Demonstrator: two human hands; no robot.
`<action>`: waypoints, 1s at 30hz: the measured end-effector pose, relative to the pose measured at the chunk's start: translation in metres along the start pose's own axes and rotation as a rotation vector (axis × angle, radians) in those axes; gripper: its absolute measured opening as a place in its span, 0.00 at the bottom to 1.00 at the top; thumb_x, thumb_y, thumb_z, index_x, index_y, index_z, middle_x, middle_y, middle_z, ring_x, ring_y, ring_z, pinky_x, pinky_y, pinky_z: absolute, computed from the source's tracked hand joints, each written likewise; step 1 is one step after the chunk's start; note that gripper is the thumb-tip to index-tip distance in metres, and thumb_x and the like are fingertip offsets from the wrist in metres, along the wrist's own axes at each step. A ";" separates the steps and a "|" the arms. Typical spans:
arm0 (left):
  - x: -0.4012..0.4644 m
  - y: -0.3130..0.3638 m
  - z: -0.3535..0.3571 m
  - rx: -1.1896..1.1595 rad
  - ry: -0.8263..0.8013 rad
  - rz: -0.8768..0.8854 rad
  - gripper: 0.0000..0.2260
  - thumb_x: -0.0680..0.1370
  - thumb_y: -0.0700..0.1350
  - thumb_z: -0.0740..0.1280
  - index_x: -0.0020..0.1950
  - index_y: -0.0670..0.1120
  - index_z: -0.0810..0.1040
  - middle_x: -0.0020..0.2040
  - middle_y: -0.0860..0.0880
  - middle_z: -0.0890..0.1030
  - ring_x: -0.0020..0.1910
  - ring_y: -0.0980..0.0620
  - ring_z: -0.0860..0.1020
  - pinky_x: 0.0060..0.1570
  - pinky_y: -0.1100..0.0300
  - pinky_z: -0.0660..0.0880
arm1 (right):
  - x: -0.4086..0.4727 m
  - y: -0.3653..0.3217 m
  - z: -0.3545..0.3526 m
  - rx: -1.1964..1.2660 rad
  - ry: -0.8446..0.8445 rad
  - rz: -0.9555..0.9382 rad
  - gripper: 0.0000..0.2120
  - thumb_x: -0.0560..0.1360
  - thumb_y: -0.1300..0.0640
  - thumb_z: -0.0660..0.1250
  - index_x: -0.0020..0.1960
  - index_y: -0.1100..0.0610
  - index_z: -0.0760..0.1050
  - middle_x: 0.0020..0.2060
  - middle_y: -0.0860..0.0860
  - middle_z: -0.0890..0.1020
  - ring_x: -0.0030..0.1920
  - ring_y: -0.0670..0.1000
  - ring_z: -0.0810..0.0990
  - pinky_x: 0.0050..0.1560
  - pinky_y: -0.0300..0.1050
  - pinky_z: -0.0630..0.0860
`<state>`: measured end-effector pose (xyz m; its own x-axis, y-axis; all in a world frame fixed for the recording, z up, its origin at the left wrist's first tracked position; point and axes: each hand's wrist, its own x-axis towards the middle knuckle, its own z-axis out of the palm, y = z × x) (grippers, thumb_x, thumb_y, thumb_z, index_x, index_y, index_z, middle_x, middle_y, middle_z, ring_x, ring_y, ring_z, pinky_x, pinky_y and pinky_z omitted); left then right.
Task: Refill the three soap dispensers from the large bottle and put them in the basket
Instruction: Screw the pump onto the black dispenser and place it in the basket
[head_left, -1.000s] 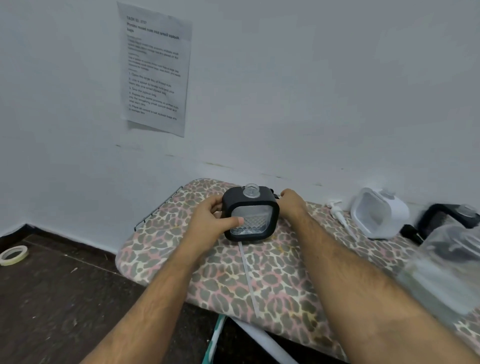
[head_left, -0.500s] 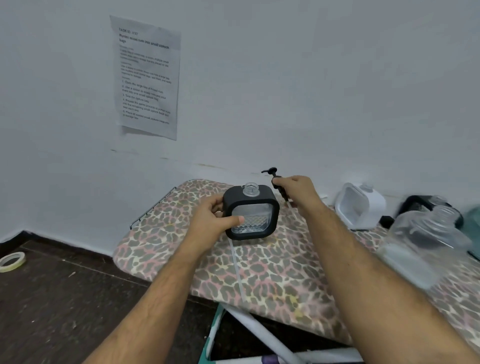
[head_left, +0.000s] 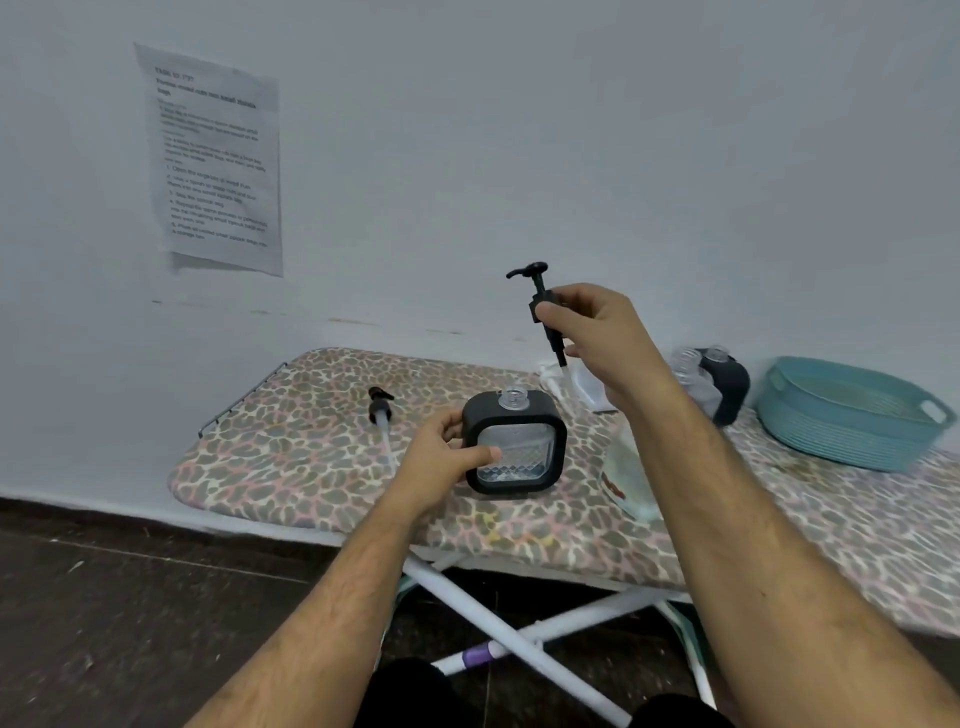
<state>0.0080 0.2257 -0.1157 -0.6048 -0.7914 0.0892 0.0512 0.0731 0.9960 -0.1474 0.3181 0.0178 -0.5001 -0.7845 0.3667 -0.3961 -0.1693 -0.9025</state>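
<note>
Soap dispenser (head_left: 513, 442), black frame with clear patterned window, stands upright on the leopard-print ironing board (head_left: 311, 457); neck open, no pump fitted.

Head view:
- Left hand (head_left: 441, 457) grips the dispenser's left side, thumb laid across the front window, fingers curled round the back edge.
- Right hand (head_left: 597, 338) is raised above and to the right of the dispenser, fingers pinched on the collar of a black pump head (head_left: 540, 299). Pump hangs upright, nozzle pointing left, stem and clear tube trailing below the fingers, clear of the board.
- A second pump (head_left: 380, 410) lies flat on the board, left of the left hand, apart from it.
- Behind the right wrist: a white object, mostly hidden. Right of that wrist, a dark dispenser (head_left: 730, 387) with open neck, and a clear bottle (head_left: 688, 371) in front of it, blurred.
- Teal basket (head_left: 852, 415) sits far right of the right hand on the board.
- Under the right forearm, a clear bag or pouch (head_left: 626, 478), blurred; cannot tell what it is.
- Printed sheet (head_left: 215, 161) taped to the wall, up left of both hands.
</note>
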 end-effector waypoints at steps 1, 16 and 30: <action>-0.003 -0.001 0.006 0.006 -0.012 0.004 0.22 0.73 0.33 0.74 0.65 0.42 0.74 0.57 0.46 0.81 0.52 0.50 0.82 0.48 0.58 0.82 | -0.007 -0.003 -0.005 0.010 0.012 -0.012 0.03 0.77 0.60 0.70 0.49 0.55 0.81 0.44 0.53 0.81 0.41 0.47 0.78 0.36 0.31 0.73; -0.015 -0.012 0.029 0.054 -0.075 -0.004 0.24 0.74 0.32 0.72 0.68 0.41 0.69 0.58 0.49 0.79 0.54 0.54 0.81 0.48 0.62 0.81 | -0.036 0.020 -0.022 0.103 0.293 -0.078 0.09 0.73 0.61 0.73 0.53 0.59 0.80 0.39 0.45 0.82 0.38 0.39 0.79 0.42 0.35 0.75; -0.009 -0.033 0.024 0.031 -0.111 0.050 0.24 0.74 0.37 0.73 0.68 0.47 0.71 0.60 0.48 0.80 0.59 0.53 0.80 0.58 0.59 0.78 | -0.038 0.056 -0.003 -0.049 0.156 -0.011 0.11 0.72 0.61 0.72 0.54 0.55 0.79 0.46 0.49 0.84 0.48 0.50 0.83 0.53 0.47 0.81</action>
<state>-0.0073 0.2454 -0.1494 -0.6868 -0.7141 0.1360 0.0600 0.1308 0.9896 -0.1529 0.3398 -0.0455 -0.6076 -0.6801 0.4102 -0.4374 -0.1446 -0.8876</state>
